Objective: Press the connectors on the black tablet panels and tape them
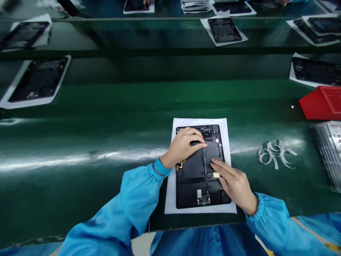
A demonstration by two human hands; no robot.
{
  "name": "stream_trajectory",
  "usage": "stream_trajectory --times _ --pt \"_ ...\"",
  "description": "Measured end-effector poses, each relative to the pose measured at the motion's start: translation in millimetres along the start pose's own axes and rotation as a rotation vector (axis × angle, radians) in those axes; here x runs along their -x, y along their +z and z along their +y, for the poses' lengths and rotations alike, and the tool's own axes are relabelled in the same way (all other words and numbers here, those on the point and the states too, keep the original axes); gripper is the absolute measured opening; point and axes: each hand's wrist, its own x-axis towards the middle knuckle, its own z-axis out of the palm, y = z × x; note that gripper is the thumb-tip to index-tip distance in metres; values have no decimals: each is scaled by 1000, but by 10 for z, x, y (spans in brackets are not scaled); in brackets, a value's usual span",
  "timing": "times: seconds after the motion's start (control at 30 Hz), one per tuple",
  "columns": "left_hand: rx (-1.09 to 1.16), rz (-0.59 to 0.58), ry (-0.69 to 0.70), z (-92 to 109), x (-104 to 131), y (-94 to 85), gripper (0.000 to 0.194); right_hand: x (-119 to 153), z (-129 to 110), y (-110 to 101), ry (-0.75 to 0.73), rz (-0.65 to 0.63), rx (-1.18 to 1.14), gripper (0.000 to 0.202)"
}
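A dark tablet housing (190, 192) with exposed inner parts lies on a white sheet (170, 201) near the table's front edge. My left hand (185, 144) rests over its upper left part, thumb and index finger pinched together near a thin vertical strip; whatever is between the fingertips is too small to make out. Lower right, my right hand (233, 179) lies over the housing's right side, index and middle fingers stretched out on its surface. A small cream-coloured block (216, 175) shows beside the right hand's fingers, and I cannot tell if it is gripped.
White curled strips (275, 153) lie to the right, near a red bin (323, 103) and stacked clear plastic trays (331, 153). Other housings on white sheets lie at left (39, 78) and right (317, 71). Beyond the ledge, another person's hand (146, 2) touches a device.
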Motion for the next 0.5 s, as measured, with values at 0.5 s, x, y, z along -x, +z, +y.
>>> stream_trajectory --times 0.5 --pt "-39 -9 -7 -1 3 23 10 -5 -17 5 43 9 -33 42"
